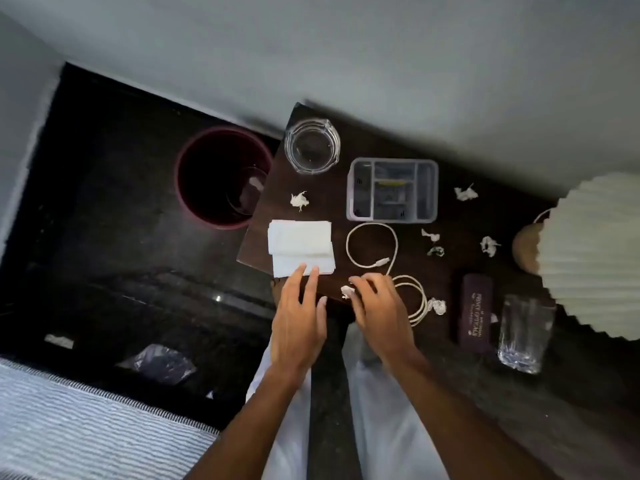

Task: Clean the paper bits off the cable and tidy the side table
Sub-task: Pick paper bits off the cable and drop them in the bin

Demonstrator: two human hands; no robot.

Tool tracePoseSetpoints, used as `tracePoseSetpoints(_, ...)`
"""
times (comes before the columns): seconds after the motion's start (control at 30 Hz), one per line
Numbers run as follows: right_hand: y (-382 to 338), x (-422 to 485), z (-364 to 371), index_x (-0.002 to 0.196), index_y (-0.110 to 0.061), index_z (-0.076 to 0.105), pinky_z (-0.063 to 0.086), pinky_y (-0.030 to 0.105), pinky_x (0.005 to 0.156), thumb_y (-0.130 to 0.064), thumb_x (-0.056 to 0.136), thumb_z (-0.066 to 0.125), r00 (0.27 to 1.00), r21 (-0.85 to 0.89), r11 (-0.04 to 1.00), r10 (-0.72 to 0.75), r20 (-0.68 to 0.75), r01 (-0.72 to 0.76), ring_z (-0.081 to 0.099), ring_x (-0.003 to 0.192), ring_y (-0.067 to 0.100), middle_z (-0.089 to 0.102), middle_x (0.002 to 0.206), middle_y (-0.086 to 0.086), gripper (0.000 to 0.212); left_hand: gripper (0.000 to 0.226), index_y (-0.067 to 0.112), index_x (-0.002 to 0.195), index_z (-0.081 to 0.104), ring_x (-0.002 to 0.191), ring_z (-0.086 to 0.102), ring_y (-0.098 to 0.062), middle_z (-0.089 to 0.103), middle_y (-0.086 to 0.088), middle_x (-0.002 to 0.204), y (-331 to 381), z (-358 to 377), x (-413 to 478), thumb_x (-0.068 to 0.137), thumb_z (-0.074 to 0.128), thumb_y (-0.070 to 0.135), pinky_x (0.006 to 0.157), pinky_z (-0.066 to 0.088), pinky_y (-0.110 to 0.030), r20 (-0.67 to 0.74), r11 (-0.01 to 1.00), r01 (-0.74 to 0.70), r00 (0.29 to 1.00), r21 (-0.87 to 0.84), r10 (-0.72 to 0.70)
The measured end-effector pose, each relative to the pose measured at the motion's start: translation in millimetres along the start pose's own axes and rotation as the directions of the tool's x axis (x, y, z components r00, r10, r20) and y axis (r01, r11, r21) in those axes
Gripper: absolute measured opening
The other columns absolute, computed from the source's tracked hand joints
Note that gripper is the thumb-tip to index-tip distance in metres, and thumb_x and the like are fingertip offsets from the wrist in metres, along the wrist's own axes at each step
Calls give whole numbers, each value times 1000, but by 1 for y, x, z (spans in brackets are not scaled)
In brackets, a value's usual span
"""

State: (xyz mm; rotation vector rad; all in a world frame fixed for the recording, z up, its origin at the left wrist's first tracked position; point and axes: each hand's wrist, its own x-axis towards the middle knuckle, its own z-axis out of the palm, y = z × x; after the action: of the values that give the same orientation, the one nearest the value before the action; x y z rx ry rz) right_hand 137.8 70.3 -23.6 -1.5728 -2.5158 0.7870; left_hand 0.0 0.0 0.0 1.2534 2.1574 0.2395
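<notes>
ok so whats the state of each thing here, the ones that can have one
glass ashtray: upright, empty
organizer tray: lid off, small items inside
cable: loosely coiled, unplugged
napkins: folded, stacked
paper bits: crumpled, scattered on the table
drinking glass: on its side
dark case: closed
bin: open, on the floor
left hand: open, fingertips on napkins
right hand: pinching a paper bit

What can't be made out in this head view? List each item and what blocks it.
- Cable: its near loops run under the right hand; that stretch is hidden.
- Paper bit: fingers partly cover it; grip unclear.
- Organizer: contents dark and too small to name.
- Bin: inside in shadow.
- Case: print too small to read.
- Lamp: cut off by the right edge.
- Left hand: fingertips at the napkins; contact unclear.
</notes>
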Motion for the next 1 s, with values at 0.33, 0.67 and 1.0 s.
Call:
tracePoseSetpoints(0.33,-4,20,10,84,-17,74,58,34,63,-15,80,79,975,-188,979,-40,221,82,66,82,23,69,81,1,7,39,10,140,57,117,65,-27,56,-11,143,-13,-11,36,101,57,14,82,61,-39,21,987,-134,990,-89,136)
tracePoseSetpoints(0.67,-13,35,-23,89,-12,72,50,19,79,-13,91,71,946,405,866,325,-13,-292,65,89,6,71,92,-6,2,23,10,119,70,104,68,-16,72,-2,113,17,-29,57,102,56,9,90,55,-29,-35,878,-50,999,-476,38)
tracePoseSetpoints(1.0,-14,35,-51,80,-14,75,49,10,64,-17,82,81,832,550,744,534,-149,-379,68,73,-1,70,73,-17,7,15,20,104,81,93,74,-11,80,4,96,62,-34,74,96,69,26,86,60,-33,252,634,248,964,-732,-86)
